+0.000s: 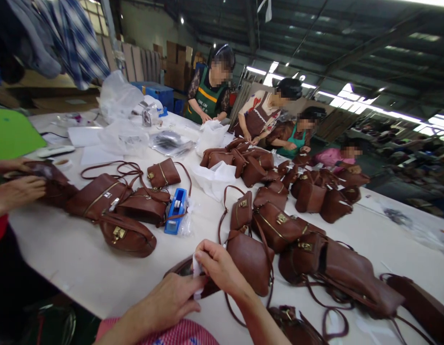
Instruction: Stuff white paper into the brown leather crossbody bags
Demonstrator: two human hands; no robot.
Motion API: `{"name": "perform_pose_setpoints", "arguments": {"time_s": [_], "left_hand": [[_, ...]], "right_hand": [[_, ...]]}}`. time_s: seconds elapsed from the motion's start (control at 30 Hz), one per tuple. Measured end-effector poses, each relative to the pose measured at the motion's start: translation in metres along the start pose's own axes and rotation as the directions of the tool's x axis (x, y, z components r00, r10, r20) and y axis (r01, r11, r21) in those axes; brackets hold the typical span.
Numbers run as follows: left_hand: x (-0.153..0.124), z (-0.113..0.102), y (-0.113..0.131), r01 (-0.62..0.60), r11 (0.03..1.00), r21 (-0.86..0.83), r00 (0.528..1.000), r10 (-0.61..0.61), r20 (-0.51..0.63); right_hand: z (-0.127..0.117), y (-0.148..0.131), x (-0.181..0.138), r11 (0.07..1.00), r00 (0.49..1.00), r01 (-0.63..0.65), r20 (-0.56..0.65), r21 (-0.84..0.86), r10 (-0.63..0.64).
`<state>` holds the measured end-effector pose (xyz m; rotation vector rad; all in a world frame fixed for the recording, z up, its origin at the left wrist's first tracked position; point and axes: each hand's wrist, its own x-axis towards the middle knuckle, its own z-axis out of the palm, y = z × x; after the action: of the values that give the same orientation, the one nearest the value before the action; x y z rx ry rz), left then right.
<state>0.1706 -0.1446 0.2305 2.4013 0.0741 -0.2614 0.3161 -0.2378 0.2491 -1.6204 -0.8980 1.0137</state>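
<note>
My left hand (168,301) and my right hand (218,266) meet at the near edge of the white table (64,258), over the open mouth of a brown leather handbag (249,261). Both hands pinch a small piece of white paper (196,273) at the bag's opening. The fingers of each hand are curled closed on it. The bag lies on its side, its strap looping toward me.
Many more brown handbags (279,225) lie across the table, with a blue tape dispenser (176,210), white tissue paper (215,179) and plastic bags (117,98). A co-worker's hands (17,191) handle a bag at the left. Several people (211,88) work on the far side.
</note>
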Motion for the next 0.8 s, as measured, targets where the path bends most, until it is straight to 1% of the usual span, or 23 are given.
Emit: {"name": "perform_pose_setpoints", "arguments": {"time_s": [0.07, 0.13, 0.23, 0.3, 0.37, 0.4, 0.47, 0.5, 0.53, 0.57, 0.6, 0.63, 0.67, 0.7, 0.73, 0.77, 0.8], "left_hand": [[0.005, 0.0, 0.002, -0.021, 0.999, 0.046, 1.0, 0.02, 0.015], [0.009, 0.001, 0.0, -0.054, 0.996, 0.064, 0.998, 0.055, -0.01], [0.013, 0.003, -0.005, -0.093, 0.995, 0.036, 0.993, 0.096, -0.07], [0.015, 0.006, -0.01, -0.083, 0.995, -0.046, 0.991, 0.077, -0.111], [0.015, 0.008, -0.017, -0.045, 0.972, -0.23, 0.982, 0.001, -0.189], [0.014, 0.009, -0.02, -0.024, 0.94, -0.339, 0.969, -0.061, -0.238], [0.013, 0.008, -0.026, 0.008, 0.856, -0.516, 0.925, -0.202, -0.322], [0.013, 0.007, -0.028, 0.019, 0.821, -0.571, 0.901, -0.262, -0.347], [0.014, 0.005, -0.03, 0.027, 0.795, -0.606, 0.882, -0.305, -0.36], [0.014, 0.004, -0.031, 0.03, 0.778, -0.628, 0.873, -0.326, -0.362], [0.015, 0.002, -0.031, 0.025, 0.767, -0.641, 0.875, -0.327, -0.357], [0.017, -0.001, -0.03, 0.012, 0.761, -0.649, 0.886, -0.309, -0.346], [0.019, -0.003, -0.028, -0.005, 0.759, -0.651, 0.902, -0.279, -0.331], [0.021, -0.005, -0.025, -0.018, 0.759, -0.651, 0.916, -0.248, -0.315], [0.023, -0.007, -0.022, -0.022, 0.759, -0.651, 0.929, -0.225, -0.294], [0.024, -0.009, -0.019, -0.01, 0.761, -0.649, 0.938, -0.218, -0.271], [0.025, -0.011, -0.018, 0.01, 0.762, -0.648, 0.944, -0.221, -0.246]], "right_hand": [[0.008, -0.002, 0.003, 1.0, 1.0, 0.015, -0.023, -0.024, -0.016], [0.017, -0.001, 0.008, 0.998, 0.997, 0.054, -0.061, -0.038, -0.056], [0.024, 0.001, 0.017, 0.997, 0.995, 0.045, -0.094, 0.063, -0.039], [0.016, -0.001, 0.023, 0.992, 0.997, 0.023, -0.082, 0.122, -0.013], [-0.002, -0.006, 0.025, 0.994, 0.994, 0.048, -0.102, 0.098, -0.038], [-0.014, -0.01, 0.023, 0.996, 0.988, 0.072, -0.14, 0.055, -0.063], [-0.037, -0.015, 0.014, 0.987, 0.957, 0.124, -0.25, -0.107, -0.147], [-0.045, -0.016, 0.006, 0.965, 0.933, 0.153, -0.291, -0.212, -0.212], [-0.05, -0.016, -0.001, 0.925, 0.91, 0.19, -0.295, -0.33, -0.292], [-0.051, -0.014, -0.009, 0.858, 0.89, 0.241, -0.25, -0.453, -0.382], [-0.049, -0.01, -0.015, 0.764, 0.873, 0.302, -0.157, -0.57, -0.462], [-0.044, -0.006, -0.019, 0.652, 0.856, 0.364, -0.037, -0.666, -0.516], [-0.037, -0.001, -0.021, 0.533, 0.839, 0.418, 0.088, -0.736, -0.536], [-0.03, 0.004, -0.021, 0.422, 0.828, 0.453, 0.195, -0.785, -0.526], [-0.022, 0.009, -0.019, 0.331, 0.824, 0.469, 0.271, -0.819, -0.497], [-0.016, 0.013, -0.015, 0.264, 0.827, 0.47, 0.315, -0.842, -0.465], [-0.011, 0.018, -0.011, 0.216, 0.836, 0.461, 0.339, -0.861, -0.432]]}}
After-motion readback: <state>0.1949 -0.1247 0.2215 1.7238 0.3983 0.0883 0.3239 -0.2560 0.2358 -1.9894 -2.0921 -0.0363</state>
